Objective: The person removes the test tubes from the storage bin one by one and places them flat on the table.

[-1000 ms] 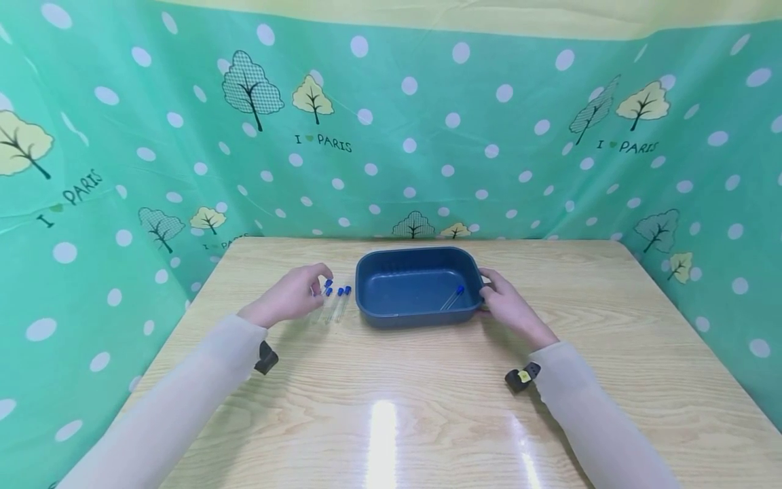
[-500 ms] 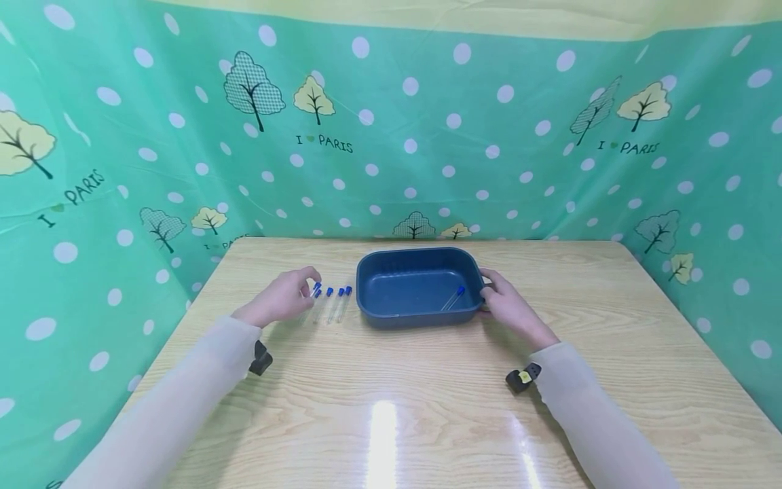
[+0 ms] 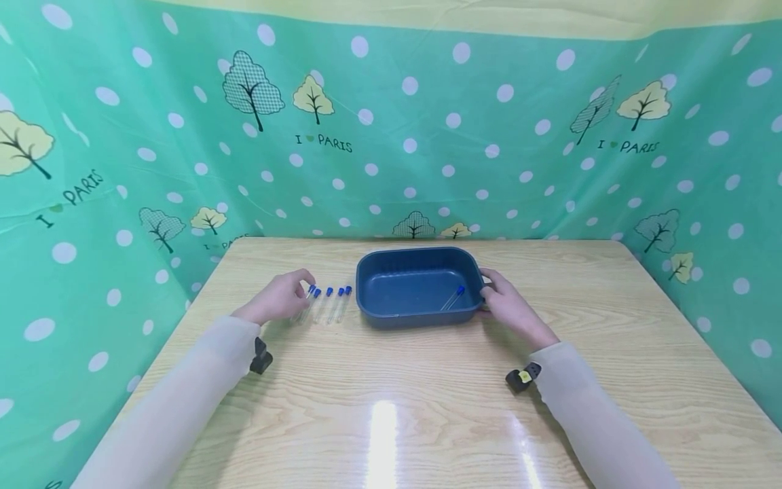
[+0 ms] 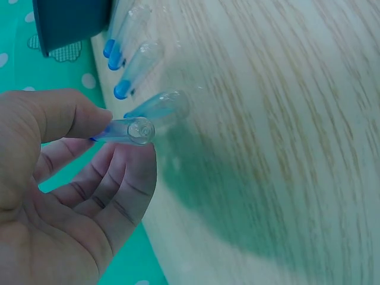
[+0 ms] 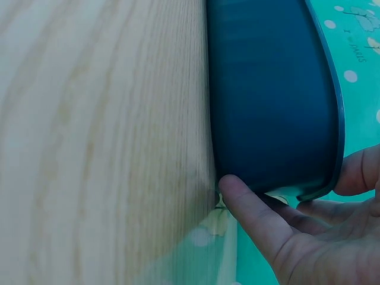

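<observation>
My left hand (image 3: 277,297) pinches a clear test tube (image 4: 122,132) with a blue cap between thumb and fingers, close over the table's left part. Its rounded clear end faces the camera in the left wrist view. Beside it several similar capped test tubes (image 4: 141,62) lie in a row on the table, blue caps toward the back. A dark blue plastic bin (image 3: 391,320) stands to the right of that row. Inside, near its right end, lies test tube glass with a blue cap (image 3: 461,290). My right hand (image 3: 513,311) grips the bin's right end, fingers partly hidden by it.
The wood-grain table (image 3: 440,380) reaches back to a green polka-dot curtain (image 3: 427,170), which also closes both sides. Black wrist cameras are worn on both wrists; the right one (image 3: 521,378) sits just above the tabletop.
My left hand has moved slightly left, away from the bin, with the pinched test tube, lowering it beside the row's left end. The right hand and bin have stayed put.
</observation>
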`<state>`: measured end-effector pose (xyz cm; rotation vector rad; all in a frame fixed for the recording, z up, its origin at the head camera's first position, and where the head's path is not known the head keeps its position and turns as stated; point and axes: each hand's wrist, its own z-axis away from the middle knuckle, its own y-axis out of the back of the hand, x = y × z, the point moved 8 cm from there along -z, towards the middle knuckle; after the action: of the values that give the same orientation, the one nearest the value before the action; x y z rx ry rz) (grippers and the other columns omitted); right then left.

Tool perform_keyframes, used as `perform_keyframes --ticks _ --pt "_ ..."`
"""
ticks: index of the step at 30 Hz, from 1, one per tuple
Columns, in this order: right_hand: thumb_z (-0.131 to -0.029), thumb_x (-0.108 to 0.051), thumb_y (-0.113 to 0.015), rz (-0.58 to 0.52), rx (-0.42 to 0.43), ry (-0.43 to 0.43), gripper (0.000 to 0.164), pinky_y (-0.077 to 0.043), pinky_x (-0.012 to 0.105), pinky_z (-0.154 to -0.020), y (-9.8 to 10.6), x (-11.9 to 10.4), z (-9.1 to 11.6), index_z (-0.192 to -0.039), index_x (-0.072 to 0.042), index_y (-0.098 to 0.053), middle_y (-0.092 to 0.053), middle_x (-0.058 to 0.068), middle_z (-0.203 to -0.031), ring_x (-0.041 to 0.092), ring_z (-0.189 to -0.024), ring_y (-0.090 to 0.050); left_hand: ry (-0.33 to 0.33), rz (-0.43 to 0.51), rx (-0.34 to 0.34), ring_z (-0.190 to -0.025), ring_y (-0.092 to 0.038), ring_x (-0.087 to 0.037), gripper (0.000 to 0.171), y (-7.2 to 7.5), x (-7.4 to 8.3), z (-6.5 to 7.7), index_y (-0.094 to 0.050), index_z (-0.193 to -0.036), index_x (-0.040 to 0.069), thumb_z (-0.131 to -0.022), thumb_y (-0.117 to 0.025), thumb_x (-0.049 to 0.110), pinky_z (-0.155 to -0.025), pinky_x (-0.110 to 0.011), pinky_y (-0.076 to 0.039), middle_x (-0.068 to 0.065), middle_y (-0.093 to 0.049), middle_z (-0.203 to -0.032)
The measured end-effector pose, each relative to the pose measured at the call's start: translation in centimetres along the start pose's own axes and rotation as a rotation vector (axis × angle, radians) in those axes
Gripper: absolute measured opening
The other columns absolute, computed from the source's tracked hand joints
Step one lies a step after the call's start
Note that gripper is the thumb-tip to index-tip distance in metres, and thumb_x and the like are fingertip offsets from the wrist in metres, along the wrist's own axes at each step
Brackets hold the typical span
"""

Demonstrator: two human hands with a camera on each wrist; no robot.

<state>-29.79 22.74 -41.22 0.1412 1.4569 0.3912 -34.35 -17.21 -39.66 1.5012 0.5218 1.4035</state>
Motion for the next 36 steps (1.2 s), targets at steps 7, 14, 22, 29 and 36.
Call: perform_keyframes --ticks 7,14,22,29,36 --pt "-0.099 -0.008 -0.025 -0.005 0.0 -0.005 0.053 -0.048 0.047 -0.09 0.0 0.0 0.0 -0.151 -0.003 -0.014 -0.032 0.034 -0.142 0.045 -0.124 -0.045 0.024 0.027 -0.002 -0.073 -0.056 -0.02 0.043 -0.3 -0.9 -0.2 -0.048 -0.127 0.0 -0.086 -0.059 0.003 -0.066 -0.034 -0.048 -0.011 -0.058 -0.09" --pt "-0.099 -0.008 -0.025 -0.016 0.006 -0.002 0.053 -0.048 0.048 -0.09 0.1 0.1 -0.1 -0.151 -0.003 -0.014 -0.032 0.033 -0.141 0.045 -0.124 -0.045 0.069 0.06 -0.014 -0.07 -0.057 -0.02 0.043 -0.7 -1.7 -0.5 -0.048 -0.128 0.0 -0.085 -0.057 0.003 -0.063 -0.033 -0.048 -0.013 -0.059 -0.091" --pt "-0.099 -0.007 -0.025 -0.01 0.0 0.006 0.053 -0.049 0.047 -0.089 0.1 0.0 0.0 -0.151 -0.002 -0.014 -0.034 0.034 -0.14 0.045 -0.122 -0.046 0.118 0.051 -0.023 -0.068 -0.058 -0.019 0.045 -1.2 -2.5 -0.8 -0.048 -0.128 0.001 -0.084 -0.057 0.004 -0.06 -0.031 -0.047 -0.012 -0.061 -0.091" --pt "-0.098 -0.006 -0.026 -0.006 0.005 0.014 0.053 -0.05 0.047 -0.088 0.0 0.1 -0.2 -0.15 0.0 -0.017 -0.036 0.035 -0.137 0.045 -0.121 -0.047 0.118 0.059 -0.039 -0.061 -0.055 -0.019 0.047 -1.0 -2.4 -0.6 -0.046 -0.13 -0.001 -0.083 -0.054 0.002 -0.056 -0.031 -0.044 -0.009 -0.062 -0.081" --pt "-0.098 -0.007 -0.025 0.007 0.009 0.01 0.052 -0.05 0.046 -0.087 0.0 0.0 -0.2 -0.15 0.0 -0.017 -0.037 0.034 -0.137 0.044 -0.12 -0.048 0.122 0.061 -0.04 -0.059 -0.055 -0.018 0.047 -1.1 -2.6 -0.7 -0.046 -0.129 0.0 -0.084 -0.055 0.003 -0.055 -0.031 -0.044 -0.009 -0.062 -0.081"
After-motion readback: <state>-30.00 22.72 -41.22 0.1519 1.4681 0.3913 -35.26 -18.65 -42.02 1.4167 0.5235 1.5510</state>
